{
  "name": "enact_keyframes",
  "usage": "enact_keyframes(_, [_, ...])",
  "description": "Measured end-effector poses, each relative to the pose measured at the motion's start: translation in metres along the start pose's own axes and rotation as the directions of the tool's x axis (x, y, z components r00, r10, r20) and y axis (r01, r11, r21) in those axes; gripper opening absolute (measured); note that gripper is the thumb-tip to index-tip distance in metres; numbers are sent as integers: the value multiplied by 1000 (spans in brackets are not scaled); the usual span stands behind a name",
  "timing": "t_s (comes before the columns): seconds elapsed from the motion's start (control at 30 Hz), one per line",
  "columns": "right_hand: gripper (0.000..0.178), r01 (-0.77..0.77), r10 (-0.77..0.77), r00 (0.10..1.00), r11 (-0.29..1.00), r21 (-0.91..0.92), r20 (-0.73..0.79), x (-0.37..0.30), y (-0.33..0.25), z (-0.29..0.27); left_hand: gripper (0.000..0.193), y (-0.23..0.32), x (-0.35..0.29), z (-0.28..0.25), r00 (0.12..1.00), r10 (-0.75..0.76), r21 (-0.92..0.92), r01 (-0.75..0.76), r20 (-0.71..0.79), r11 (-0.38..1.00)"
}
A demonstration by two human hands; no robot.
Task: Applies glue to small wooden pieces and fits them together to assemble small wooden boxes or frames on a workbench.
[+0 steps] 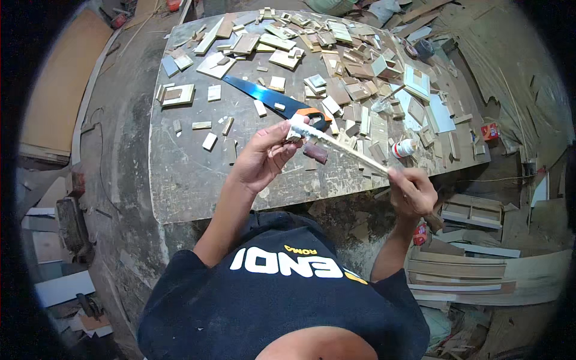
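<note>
Over the table's near side, my left hand (264, 151) pinches a small pale wooden block (294, 133) between thumb and fingers. From the right, my right hand (414, 193) grips the lower end of a thin wooden stick (355, 155). White paste, which looks like glue, coats the stick's upper end, and that end meets the block at my left fingertips. Whether the two are joined or only touching, I cannot tell. Just beyond lies a handsaw (261, 93) with an orange and black handle. A dark reddish-brown piece (315, 153) lies below the stick.
Wood offcuts and small blocks (245, 44) cover the far and right parts of the worn table (192, 174). A white bottle (404, 148) with a red cap lies near the right edge. Boards (468, 276) are stacked at the lower right, and a large panel (66, 54) leans at the left.
</note>
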State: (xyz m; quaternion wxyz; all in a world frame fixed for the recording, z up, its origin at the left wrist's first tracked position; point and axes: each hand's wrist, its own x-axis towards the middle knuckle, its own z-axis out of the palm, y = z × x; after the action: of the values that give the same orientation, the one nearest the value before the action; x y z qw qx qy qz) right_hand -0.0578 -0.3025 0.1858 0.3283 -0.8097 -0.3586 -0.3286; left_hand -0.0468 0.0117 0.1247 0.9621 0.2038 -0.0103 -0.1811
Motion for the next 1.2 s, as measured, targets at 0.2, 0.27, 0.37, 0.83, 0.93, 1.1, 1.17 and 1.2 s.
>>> enact_keyframes(0.2, [32,-90,89,996,992,-94,-13,2,-12,5,41,4,-8,-4,999,-20,4,20,30,1000])
enact_keyframes(0.27, [34,-147,146,989,985,-89,-18,2,-14,7,40,3,-7,-4,998,-29,-1,29,49,1000])
enact_keyframes(0.37, [34,-125,117,990,984,-123,-76,1,-18,8,36,1,-7,-6,995,-30,-13,32,92,999])
enact_keyframes(0.83, [32,-134,133,989,991,-6,-65,-16,14,-17,31,-22,14,20,997,-52,-28,51,-49,998])
enact_keyframes(0.93, [35,-147,149,987,988,37,-53,-17,25,-21,31,-31,26,32,998,-55,5,56,-36,998])
enact_keyframes(1.1, [36,-88,67,989,984,-158,-131,-25,72,-35,41,-52,46,27,1000,-2,140,0,12,990])
enact_keyframes(1.17, [30,-260,202,946,940,-220,-254,-38,97,-42,47,-60,53,31,999,-7,133,13,-45,991])
enact_keyframes(1.2, [26,-376,306,913,887,-267,-270,-39,113,-42,48,-61,54,28,1000,23,139,-20,-16,990])
